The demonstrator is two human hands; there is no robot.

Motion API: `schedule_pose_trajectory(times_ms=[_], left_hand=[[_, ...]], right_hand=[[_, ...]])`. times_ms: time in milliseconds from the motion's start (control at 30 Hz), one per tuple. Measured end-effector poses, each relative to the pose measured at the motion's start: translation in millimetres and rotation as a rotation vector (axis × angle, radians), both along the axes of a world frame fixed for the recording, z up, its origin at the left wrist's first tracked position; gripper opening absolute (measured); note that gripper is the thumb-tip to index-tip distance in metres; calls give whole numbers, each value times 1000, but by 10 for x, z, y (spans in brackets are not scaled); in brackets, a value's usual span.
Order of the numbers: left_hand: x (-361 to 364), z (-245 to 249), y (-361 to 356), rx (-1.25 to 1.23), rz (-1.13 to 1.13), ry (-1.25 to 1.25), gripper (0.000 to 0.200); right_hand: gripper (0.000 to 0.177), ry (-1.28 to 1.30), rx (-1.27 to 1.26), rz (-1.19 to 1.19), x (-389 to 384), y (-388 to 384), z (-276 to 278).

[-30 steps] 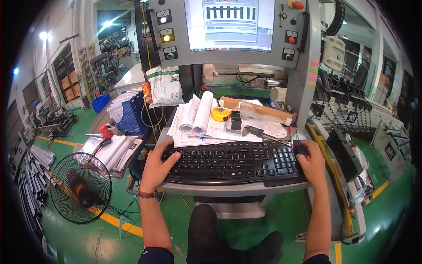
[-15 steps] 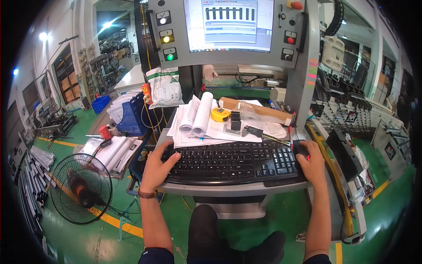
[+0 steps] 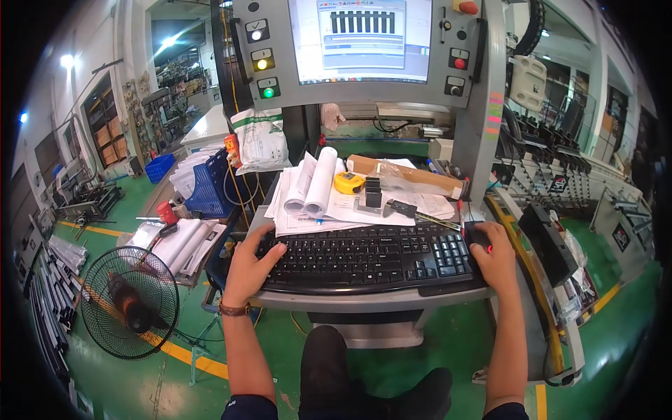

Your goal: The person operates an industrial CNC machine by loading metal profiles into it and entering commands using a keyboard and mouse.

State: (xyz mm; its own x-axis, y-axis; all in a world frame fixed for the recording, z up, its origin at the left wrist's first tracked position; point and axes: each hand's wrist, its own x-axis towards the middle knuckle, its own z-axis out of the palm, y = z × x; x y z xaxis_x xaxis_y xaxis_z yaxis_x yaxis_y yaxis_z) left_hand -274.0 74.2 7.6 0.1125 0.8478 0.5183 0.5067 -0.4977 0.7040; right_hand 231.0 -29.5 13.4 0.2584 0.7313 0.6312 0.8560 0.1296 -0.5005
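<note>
The person's left hand [image 3: 253, 260] lies with thumb and fingers apart on the left end of the long black plastic keyboard [image 3: 336, 259], hiding the keys beneath. The right hand [image 3: 495, 260] is curled around the small black computer mouse [image 3: 477, 236], just beside the keyboard's right end; it covers most of the mouse, though a red glow shows. The large lit screen [image 3: 360, 42] is cut off at the top, its small lettering unreadable.
</note>
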Motion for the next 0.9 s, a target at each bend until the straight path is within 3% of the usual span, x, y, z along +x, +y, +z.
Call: schedule_pose_trajectory(times_ms=[900], left_hand=[[32, 62, -28, -3, -41, 3, 64]], right_hand=[[44, 48, 36, -87, 65, 39, -84]])
